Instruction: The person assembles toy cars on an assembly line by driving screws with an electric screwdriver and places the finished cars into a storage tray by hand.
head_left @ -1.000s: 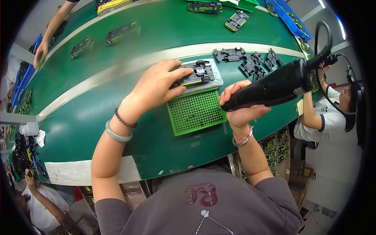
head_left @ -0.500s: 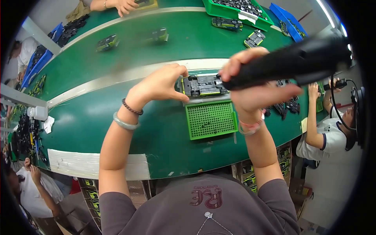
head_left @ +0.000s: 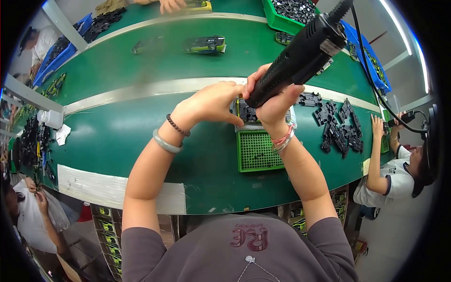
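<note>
An upside-down toy car (head_left: 246,112), its black underside with wheels facing up, lies in front of me on the green table. The thumb and fingers of my left hand (head_left: 211,104) curve around the car's left end and hold it. My right hand (head_left: 273,102) is wrapped round a thick black electric screwdriver (head_left: 296,60), which leans up to the right with its lower end over the car. The screwdriver's tip and the car's right part are hidden behind my right hand. Just below the car sits a green perforated tray (head_left: 240,152) with small dark bits in it.
Loose black chassis parts (head_left: 338,132) lie to the right. Across a pale divider, upturned cars (head_left: 206,44) lie on a green strip, below another person's hand (head_left: 172,5). Green (head_left: 269,13) and blue (head_left: 384,81) bins stand far right. A co-worker (head_left: 390,169) works at the right.
The screwdriver has swung from lying nearly level to a steeper upward tilt, and my right hand has moved left over the car. Cars on the far strip have shifted right.
</note>
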`<action>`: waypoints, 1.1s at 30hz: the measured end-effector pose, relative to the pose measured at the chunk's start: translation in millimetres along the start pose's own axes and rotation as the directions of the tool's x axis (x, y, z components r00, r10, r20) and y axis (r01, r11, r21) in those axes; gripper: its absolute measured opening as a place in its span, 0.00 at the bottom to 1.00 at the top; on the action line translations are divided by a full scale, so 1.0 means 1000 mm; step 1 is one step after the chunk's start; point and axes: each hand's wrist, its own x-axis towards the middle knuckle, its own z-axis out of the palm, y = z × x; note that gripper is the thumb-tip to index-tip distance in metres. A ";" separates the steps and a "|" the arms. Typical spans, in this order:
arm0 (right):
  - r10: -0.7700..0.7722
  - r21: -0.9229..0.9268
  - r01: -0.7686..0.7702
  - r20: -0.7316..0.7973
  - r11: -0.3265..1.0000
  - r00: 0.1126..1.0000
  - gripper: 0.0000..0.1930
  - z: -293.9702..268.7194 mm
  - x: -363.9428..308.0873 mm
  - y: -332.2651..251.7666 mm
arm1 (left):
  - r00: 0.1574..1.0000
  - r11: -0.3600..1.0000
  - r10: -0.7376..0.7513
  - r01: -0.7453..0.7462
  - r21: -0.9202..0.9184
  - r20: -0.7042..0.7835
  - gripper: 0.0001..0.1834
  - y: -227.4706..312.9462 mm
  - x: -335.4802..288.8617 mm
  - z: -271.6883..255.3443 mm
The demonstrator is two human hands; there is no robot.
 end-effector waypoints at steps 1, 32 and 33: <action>0.002 -0.002 -0.002 0.002 1.000 1.000 0.47 0.000 0.000 0.000 | 1.000 1.000 0.013 -0.013 -0.012 -0.007 0.31 -0.001 0.001 0.000; -0.113 0.006 0.117 -0.206 0.993 0.972 0.48 -0.088 -0.032 -0.076 | 0.942 0.789 -0.209 0.004 -0.615 -0.261 0.27 -0.002 -0.034 -0.078; -0.108 -0.079 0.092 -0.230 0.993 0.967 0.47 -0.109 -0.045 -0.075 | 0.920 0.745 -0.256 -0.006 -0.667 -0.295 0.28 -0.004 -0.038 -0.092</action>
